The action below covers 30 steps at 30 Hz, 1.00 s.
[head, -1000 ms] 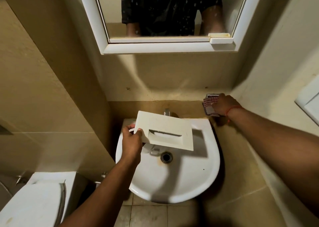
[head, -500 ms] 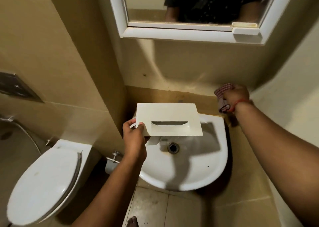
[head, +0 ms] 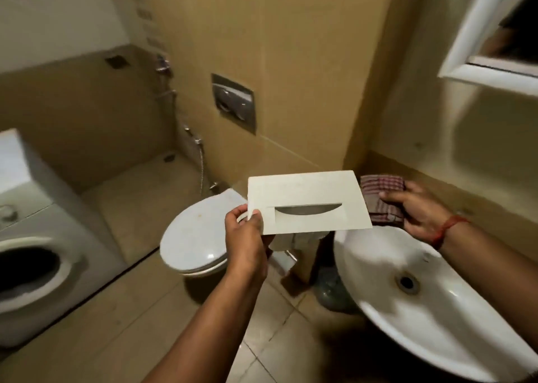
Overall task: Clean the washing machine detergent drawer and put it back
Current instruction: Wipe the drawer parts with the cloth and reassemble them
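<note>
My left hand (head: 247, 237) grips the left edge of the white detergent drawer (head: 308, 202), whose flat front panel with a curved handle recess faces me; the drawer's body hangs behind the panel, mostly hidden. It is held in the air between the toilet and the sink. Just right of the panel, my right hand (head: 419, 210) holds a folded red-checked cloth (head: 381, 196), thumb on top. The white washing machine (head: 32, 254), with its dark round door opening, stands at the far left.
A white sink (head: 454, 333) with a dark drain sits at lower right. The closed toilet (head: 198, 237) stands behind my left hand, with a flush plate (head: 234, 103) and hose on the wall. A white-framed mirror (head: 477, 33) hangs at upper right. Tiled floor (head: 122, 330) lies between machine and toilet.
The view has swung left from the sink toward the toilet and washing machine. The drawer moved off the sink with my left hand. My right hand lifted the cloth from the ledge and brought it beside the drawer.
</note>
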Motion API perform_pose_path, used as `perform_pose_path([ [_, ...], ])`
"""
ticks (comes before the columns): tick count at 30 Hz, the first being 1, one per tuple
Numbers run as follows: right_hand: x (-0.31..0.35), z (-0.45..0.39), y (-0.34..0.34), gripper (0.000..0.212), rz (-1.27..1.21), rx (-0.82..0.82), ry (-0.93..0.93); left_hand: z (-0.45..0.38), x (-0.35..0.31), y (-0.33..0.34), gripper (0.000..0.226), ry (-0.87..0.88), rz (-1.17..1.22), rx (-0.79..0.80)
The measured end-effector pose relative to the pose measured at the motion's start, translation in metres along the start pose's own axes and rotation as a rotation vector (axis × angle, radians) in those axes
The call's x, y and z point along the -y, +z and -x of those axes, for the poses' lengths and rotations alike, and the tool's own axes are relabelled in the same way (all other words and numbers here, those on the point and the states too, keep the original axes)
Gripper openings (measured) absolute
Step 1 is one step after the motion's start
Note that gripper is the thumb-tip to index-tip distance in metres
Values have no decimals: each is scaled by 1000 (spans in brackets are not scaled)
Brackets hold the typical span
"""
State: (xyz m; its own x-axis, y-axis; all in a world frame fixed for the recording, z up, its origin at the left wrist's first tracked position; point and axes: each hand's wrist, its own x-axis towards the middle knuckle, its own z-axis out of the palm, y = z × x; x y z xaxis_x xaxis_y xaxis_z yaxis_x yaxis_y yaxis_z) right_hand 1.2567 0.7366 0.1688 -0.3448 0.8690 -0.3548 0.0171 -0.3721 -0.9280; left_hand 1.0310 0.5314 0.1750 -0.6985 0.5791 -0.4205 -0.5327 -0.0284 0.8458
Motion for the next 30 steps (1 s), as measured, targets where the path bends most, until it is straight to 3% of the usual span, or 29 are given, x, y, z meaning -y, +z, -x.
perform_pose_path([
  [5,-24,32,171,33,-62,121,2,-33,-71,-142,20,60,97,-151],
  [6,-32,41,209,37,-81,159,23,-41,-84,-175,20,66,120,-170],
  [9,-56,61,320,76,-46,240,73,-64,-128,-269,20,122,180,-223],
  [10,-65,67,359,77,-29,272,83,-71,-142,-303,19,142,191,-254],
  [12,-82,81,435,71,-29,331,107,-81,-172,-368,18,175,193,-314],
  [15,-104,94,535,42,-113,412,135,-94,-213,-449,19,200,199,-416],
  [17,-116,103,599,34,-135,469,147,-102,-237,-496,18,232,215,-483],
  [25,-146,103,801,34,-86,595,131,-153,-308,-637,19,299,271,-703],
  [30,-155,78,907,40,-58,641,96,-201,-350,-692,18,321,306,-776],
])
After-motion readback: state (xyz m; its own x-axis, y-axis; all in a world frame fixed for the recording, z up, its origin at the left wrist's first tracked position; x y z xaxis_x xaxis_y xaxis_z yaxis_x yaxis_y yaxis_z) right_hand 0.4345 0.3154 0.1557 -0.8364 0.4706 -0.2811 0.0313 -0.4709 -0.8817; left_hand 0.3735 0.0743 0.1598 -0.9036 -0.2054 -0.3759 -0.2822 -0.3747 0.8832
